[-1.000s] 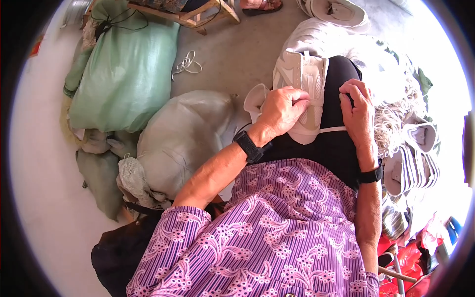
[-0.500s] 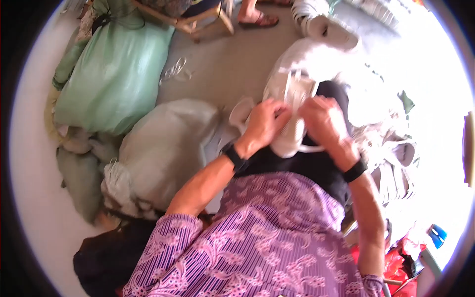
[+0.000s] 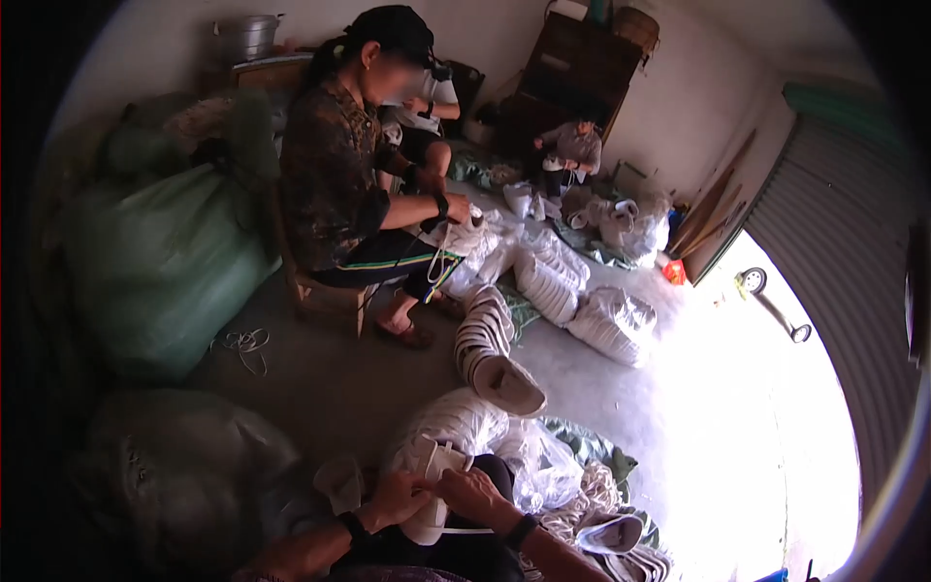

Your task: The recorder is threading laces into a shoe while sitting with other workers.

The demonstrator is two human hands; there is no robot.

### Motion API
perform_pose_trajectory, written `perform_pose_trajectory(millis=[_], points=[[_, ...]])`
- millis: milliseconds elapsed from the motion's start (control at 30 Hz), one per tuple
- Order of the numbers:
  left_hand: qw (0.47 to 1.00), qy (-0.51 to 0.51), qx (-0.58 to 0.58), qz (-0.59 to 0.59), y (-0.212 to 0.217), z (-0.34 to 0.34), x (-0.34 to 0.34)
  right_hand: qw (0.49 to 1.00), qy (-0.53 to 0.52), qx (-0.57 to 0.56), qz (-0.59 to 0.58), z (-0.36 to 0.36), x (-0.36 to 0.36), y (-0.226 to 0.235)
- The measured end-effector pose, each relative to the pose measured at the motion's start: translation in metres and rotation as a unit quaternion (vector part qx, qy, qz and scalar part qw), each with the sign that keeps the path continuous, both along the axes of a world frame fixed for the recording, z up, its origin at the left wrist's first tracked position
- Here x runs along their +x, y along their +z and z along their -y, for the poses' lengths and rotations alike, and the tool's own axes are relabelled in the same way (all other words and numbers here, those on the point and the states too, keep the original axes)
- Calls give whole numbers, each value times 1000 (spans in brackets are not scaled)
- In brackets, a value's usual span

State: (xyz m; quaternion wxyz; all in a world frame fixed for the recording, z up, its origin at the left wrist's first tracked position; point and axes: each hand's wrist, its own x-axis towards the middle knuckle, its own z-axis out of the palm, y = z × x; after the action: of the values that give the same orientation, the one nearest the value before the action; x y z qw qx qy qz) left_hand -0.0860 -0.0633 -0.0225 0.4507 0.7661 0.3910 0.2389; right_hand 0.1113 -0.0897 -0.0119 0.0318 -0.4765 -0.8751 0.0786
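Observation:
A white shoe (image 3: 424, 527) lies over my lap, its toe toward me and its opening away. My left hand (image 3: 398, 498) is closed at the shoe's left edge, fingertips pinched near the lacing area. From the other side my right hand (image 3: 472, 495) grips it the same way, close to the left fingertips. What thin piece may lie between the fingers is too small to make out. A white lace (image 3: 467, 531) sticks out to the right below my right hand. Just left of my left hand stands another pale shoe piece (image 3: 339, 482).
Stacked white shoes (image 3: 485, 339) and bagged ones (image 3: 613, 325) lie ahead; loose laces (image 3: 593, 490) are at my right. Big green sack (image 3: 165, 281) and pale sack (image 3: 194, 466) stand left. A seated co-worker (image 3: 335, 184) handles a shoe; others sit behind. A roller shutter (image 3: 824, 223) borders the bright doorway.
The view has tilted up from my lap to the whole room, so my hands now appear lower. Both hands stay at the same white shoe.

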Motion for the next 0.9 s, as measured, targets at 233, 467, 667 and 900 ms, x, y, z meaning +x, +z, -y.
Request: perform_pose_trajectory(millis=[233,467,667,900], points=[[1000,-24,18,-6,-19,-13,1,997,52,42,-40,-15,0,18],[997,15,66,35,-56,-18,1,971,137,197,24,-27,-10,8],[996,23,78,21,-20,-7,-6,986,103,128,-35,-20,-5,-14],[999,45,-17,1,-20,-4,5,991,90,86,-54,-10,9,2]])
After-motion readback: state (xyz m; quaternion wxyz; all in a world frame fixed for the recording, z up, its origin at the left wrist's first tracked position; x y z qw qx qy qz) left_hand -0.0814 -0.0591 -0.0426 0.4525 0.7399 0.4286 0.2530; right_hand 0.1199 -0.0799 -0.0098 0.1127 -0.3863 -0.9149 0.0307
